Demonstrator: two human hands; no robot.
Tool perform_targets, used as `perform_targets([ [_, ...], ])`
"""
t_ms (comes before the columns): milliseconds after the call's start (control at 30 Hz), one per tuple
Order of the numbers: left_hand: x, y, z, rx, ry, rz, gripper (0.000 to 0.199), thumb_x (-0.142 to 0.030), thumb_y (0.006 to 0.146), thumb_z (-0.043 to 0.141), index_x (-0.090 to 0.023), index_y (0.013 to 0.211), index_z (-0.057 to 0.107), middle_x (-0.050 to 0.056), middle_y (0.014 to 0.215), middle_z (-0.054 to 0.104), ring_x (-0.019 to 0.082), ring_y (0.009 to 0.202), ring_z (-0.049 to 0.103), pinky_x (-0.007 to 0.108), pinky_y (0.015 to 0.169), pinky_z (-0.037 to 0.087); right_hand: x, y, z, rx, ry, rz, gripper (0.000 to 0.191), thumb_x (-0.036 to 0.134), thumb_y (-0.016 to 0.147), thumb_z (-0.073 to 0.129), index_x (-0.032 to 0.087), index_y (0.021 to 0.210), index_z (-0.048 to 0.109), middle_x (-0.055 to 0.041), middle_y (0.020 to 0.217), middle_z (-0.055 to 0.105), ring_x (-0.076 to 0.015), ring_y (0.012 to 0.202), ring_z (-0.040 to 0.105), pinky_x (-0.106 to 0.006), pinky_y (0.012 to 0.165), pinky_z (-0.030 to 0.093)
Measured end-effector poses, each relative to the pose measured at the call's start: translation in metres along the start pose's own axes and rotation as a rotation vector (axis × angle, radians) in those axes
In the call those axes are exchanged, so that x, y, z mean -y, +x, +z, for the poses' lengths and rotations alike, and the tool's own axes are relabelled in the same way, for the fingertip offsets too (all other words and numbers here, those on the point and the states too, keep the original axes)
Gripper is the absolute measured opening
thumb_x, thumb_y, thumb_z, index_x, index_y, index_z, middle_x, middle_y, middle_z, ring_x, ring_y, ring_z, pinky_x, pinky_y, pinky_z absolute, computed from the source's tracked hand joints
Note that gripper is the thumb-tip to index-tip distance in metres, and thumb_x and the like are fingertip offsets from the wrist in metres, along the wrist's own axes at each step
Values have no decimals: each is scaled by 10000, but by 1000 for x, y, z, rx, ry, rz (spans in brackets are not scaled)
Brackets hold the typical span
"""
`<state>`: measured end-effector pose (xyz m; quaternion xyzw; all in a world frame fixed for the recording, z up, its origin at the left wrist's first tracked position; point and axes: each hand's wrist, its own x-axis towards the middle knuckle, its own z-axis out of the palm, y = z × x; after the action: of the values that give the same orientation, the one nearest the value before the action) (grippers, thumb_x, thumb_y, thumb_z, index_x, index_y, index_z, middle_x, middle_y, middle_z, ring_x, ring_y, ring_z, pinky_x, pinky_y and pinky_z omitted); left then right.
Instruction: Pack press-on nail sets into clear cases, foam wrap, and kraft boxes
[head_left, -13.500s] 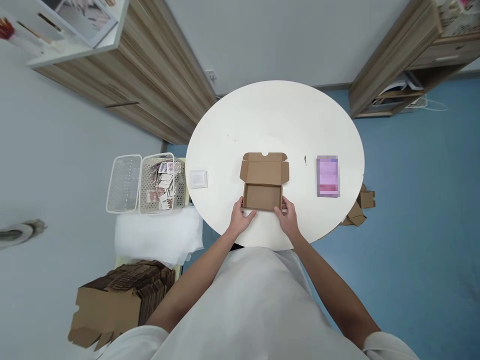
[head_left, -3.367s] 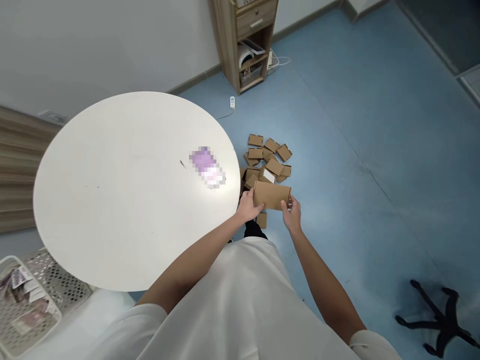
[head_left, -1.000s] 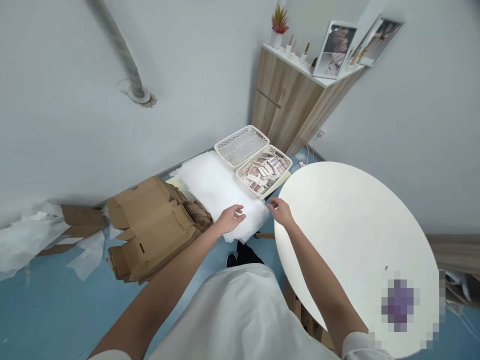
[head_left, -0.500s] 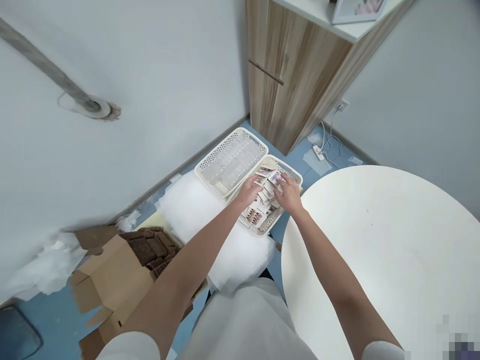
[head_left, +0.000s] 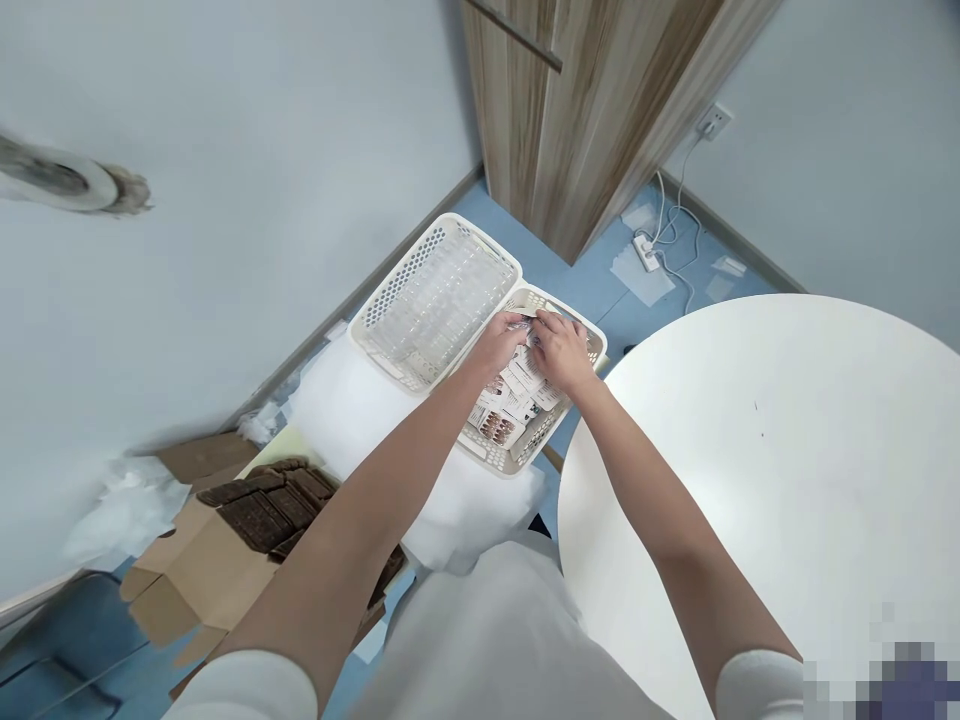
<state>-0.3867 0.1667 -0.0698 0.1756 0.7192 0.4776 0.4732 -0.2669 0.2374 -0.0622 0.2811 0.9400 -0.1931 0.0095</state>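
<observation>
Both my hands are inside a white plastic basket (head_left: 504,464) filled with loose white cards (head_left: 525,370). Some cards carry rows of brown, nail-shaped ovals, like the press-on nail card (head_left: 498,428) near the front end. My left hand (head_left: 498,346) is closed at the edge of a card near the basket's far end. Close beside it, my right hand (head_left: 559,350) has its fingers bent over the same card, hiding most of it. To the left, a second white basket (head_left: 397,372) holds clear plastic pieces (head_left: 454,290) in rows.
White padded wrapping (head_left: 337,395) lies under and before the baskets. An open cardboard box (head_left: 217,570) with dark brown pieces (head_left: 281,500) stands at left. A round white table (head_left: 750,450) is at right. Beyond are a wooden cabinet (head_left: 577,130) and a power strip (head_left: 645,252) with cables.
My hands have come together over one card toward the basket's far end; before, they were further apart over the cards. The view has tilted down, so the cabinet top is out of sight.
</observation>
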Motion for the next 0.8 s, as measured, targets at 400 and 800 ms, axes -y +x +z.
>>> perform_targets([
  [400,3,-8,-2,0,-76,12,447,-116,649,516,-122,1094,471,44,934,547,106,774,500,252,730,400,-2,4,1,32,27,-35,369,185,782,412,132,1138,493,-137,1290,434,-272,1151,368,-416,913,191],
  [800,32,-74,-21,-141,-55,182,532,-200,660,617,-189,1166,453,85,1217,493,153,945,502,299,846,392,28,-60,-19,-126,303,-102,365,278,761,504,169,1103,571,-106,1213,518,-252,1109,469,-408,929,338],
])
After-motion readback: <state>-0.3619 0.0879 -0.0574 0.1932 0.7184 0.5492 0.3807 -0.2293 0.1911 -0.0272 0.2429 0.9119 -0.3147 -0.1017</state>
